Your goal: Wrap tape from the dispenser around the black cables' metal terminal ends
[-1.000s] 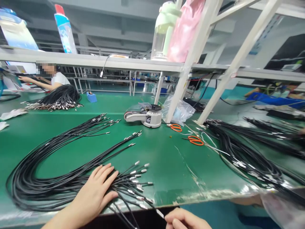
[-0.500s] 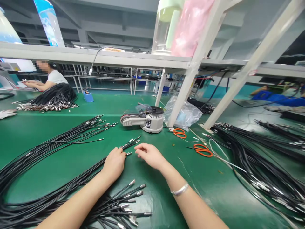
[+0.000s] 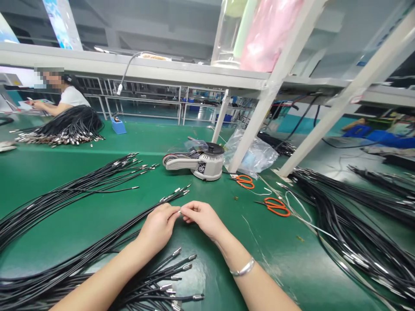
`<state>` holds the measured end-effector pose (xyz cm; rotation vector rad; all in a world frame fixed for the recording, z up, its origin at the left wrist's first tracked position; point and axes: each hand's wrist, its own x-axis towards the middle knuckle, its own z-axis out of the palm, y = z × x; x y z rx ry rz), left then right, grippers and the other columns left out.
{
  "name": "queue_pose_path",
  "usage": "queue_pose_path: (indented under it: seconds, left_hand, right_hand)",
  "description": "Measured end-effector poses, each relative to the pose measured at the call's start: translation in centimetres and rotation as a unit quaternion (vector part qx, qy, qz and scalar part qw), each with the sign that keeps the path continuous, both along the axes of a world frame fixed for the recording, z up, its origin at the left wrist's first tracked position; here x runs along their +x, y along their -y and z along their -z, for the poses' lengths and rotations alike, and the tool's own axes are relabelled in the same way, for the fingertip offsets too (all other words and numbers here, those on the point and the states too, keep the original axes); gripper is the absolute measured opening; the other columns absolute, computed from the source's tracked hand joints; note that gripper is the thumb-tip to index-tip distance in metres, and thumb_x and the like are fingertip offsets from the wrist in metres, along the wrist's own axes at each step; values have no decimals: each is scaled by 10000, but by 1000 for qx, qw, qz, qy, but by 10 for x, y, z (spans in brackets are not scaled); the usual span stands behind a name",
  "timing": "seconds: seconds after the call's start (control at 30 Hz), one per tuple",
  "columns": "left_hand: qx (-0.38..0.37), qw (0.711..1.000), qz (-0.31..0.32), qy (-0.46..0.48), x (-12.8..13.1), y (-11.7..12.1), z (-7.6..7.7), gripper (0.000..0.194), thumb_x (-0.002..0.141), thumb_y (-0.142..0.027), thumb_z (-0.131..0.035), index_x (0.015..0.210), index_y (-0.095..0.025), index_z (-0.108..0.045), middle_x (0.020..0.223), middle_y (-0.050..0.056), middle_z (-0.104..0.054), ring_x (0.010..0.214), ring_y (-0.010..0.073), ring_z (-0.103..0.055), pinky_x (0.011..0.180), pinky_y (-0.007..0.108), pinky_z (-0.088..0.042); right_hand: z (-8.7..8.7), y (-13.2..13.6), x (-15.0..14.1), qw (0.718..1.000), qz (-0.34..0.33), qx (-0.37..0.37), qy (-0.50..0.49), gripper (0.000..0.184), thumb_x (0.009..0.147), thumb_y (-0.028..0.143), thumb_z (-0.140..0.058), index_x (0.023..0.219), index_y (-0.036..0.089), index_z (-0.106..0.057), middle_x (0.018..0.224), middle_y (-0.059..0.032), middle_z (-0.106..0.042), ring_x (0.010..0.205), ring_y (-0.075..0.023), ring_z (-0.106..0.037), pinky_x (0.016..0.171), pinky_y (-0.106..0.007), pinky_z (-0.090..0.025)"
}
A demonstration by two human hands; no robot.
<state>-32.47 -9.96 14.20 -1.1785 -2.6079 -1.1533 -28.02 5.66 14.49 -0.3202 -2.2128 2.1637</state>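
Black cables (image 3: pixel 106 242) with silver metal ends curve across the green tabletop, their ends pointing right. My left hand (image 3: pixel 160 224) is closed on a cable near its tip, beside a few other cable ends. My right hand (image 3: pixel 199 216) pinches the same small pale tip, thumb and forefinger meeting the left fingertips; a silver bracelet is on that wrist. Most of the held cable is hidden by my fingers. Below my left forearm lies a fan of cable ends (image 3: pixel 171 276). Another group of cables (image 3: pixel 97 177) lies further left.
A grey tape dispenser (image 3: pixel 207 166) stands ahead. Two pairs of orange-handled scissors (image 3: pixel 276 206) lie to the right, near a clear plastic bag (image 3: pixel 256 153) and more black cables (image 3: pixel 343 233). White shelf posts (image 3: pixel 259 116) rise behind. A person (image 3: pixel 65 97) sits at far left by a cable pile (image 3: pixel 71 127).
My left hand left the lower cable ends and moved up to the middle ones, closing on a cable. My right hand rose from the table's edge and now meets the left at the tip.
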Motion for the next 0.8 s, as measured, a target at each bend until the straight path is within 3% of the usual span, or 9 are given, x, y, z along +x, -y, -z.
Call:
queue_pose_path:
  seconds: [0.2,0.37,0.47,0.53,0.63,0.7,0.8]
  left_hand:
    - [0,992,-75,100,7,19,-1,171,794,-237,-484,781,-198,-650,774,11,-661,722,165,-608,690,280,-469]
    - [48,980,-58,184,14,15,1,270,803,-323,-459,947,-178,-636,839,34,-672,719,168,-607,718,289,-485]
    - [47,979,-15,198,18,9,4,301,822,-384,-444,910,-211,-674,821,23,-674,714,170,-608,738,288,-491]
    - [46,981,0,188,21,8,8,300,825,-410,-448,834,-229,-687,810,14,-675,729,170,-616,752,278,-496]
    - [59,984,3,167,23,10,15,291,823,-435,-466,810,-242,-682,832,9,-687,748,165,-635,741,249,-513]
    - [73,988,9,134,22,12,20,272,824,-430,-480,816,-248,-681,849,8,-696,777,162,-648,733,225,-522]
    - [98,992,31,71,16,14,25,223,830,-396,-504,823,-261,-681,846,1,-704,792,149,-663,719,189,-529]
  right_hand:
    - [1,0,0,999,1,-32,13,177,630,307,-706,669,144,-652,582,19,-625,540,-92,-551,577,-233,-437]
    - [-7,6,6,999,-13,-36,19,180,606,303,-732,640,145,-651,528,32,-616,512,-90,-557,551,-222,-445]
    - [-19,-4,9,999,-16,-27,26,217,545,293,-787,607,123,-667,513,5,-633,498,-116,-581,516,-231,-460]
    - [-30,-25,6,999,35,-21,10,190,598,275,-773,634,119,-671,576,-9,-657,523,-110,-591,515,-214,-462]
    - [-50,-72,-11,984,177,-20,-25,132,799,261,-634,780,131,-648,743,-4,-657,608,-82,-591,565,-192,-473]
    - [-64,-106,-28,966,256,-20,-21,158,874,272,-557,897,125,-611,854,-22,-638,677,-112,-603,602,-249,-506]
    - [-80,-145,-55,947,321,-22,9,219,898,296,-525,1038,134,-570,989,-54,-613,788,-160,-616,670,-328,-530]
